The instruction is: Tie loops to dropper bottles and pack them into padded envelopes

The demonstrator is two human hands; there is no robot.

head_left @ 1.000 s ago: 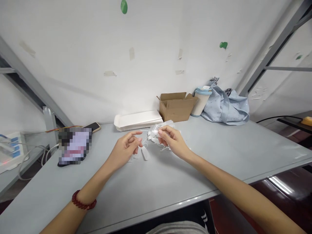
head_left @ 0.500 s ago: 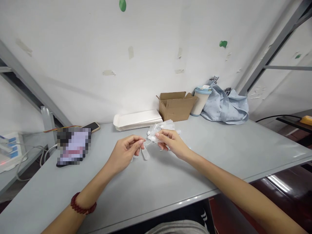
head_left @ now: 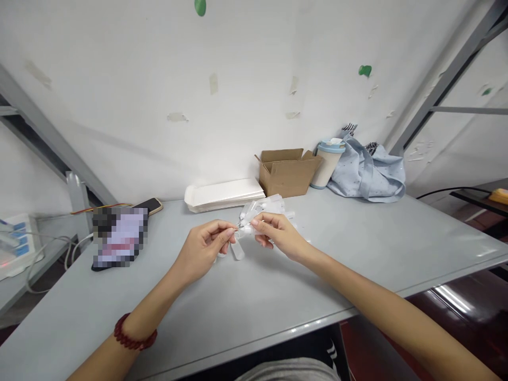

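My left hand (head_left: pixel 208 246) is closed in a pinch on a thin wire or cord, too fine to make out fully. A white, rounded tag-like piece (head_left: pixel 237 250) hangs just below its fingertips. My right hand (head_left: pixel 280 235) is also pinched, thumb against forefinger, close to the left fingertips; what it holds is too small to name. Behind and beside the right fingers lies a pile of clear and white small plastic pieces (head_left: pixel 274 202), partly hidden by that hand.
At the back stand a stack of white flat cartons (head_left: pixel 224 194), an open cardboard box (head_left: pixel 289 174), a lidded cup (head_left: pixel 327 164) and a light blue cloth bag (head_left: pixel 367 172). On the left lie a phone (head_left: pixel 154 205) and a blurred-out object (head_left: pixel 121 238). A power strip (head_left: pixel 18 246) is further left.
My right hand has shifted slightly left, its fingertips now nearer to those of my left hand. The left hand stays almost still, pinching as before.
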